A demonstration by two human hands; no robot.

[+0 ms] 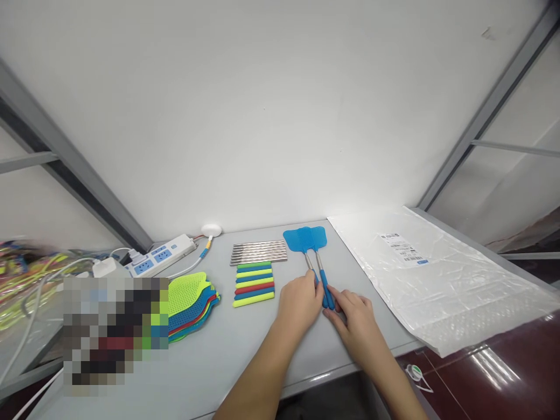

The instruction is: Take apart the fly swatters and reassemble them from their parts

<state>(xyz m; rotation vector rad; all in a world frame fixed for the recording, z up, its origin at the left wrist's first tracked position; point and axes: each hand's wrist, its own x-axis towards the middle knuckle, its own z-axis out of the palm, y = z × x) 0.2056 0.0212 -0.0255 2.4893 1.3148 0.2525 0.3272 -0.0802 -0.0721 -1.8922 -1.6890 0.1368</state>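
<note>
Item: left fly swatter (292,240), blue mesh head, metal shaft, blue handle; lying on the grey table (245,367), head toward the wall (280,116). Handle in the left hand (298,298), between thumb and curled fingers, its lower end protruding; head beyond the knuckles.

Item: right fly swatter (321,238), same pattern, just beside the first, heads overlapping. Handle directly left of the right hand (354,316): fingertips against its side, thumb near its foot, spread narrow. Whether that hand grips or merely steadies, I cannot tell.

Left of the left hand: a row of loose handles (254,287) in yellow-green, blue, red and green, laid side by side; behind them, a row of metal rods (258,252).

Farther left: stacked mesh swatter heads (186,294), yellow-green uppermost; a white power strip (164,256) with blue socket panels, plugged; a white rounded fitting (212,230) near the wall.

Right of the right hand: a white plastic mailing bag (385,280), flat, printed label (405,249) uppermost.
</note>
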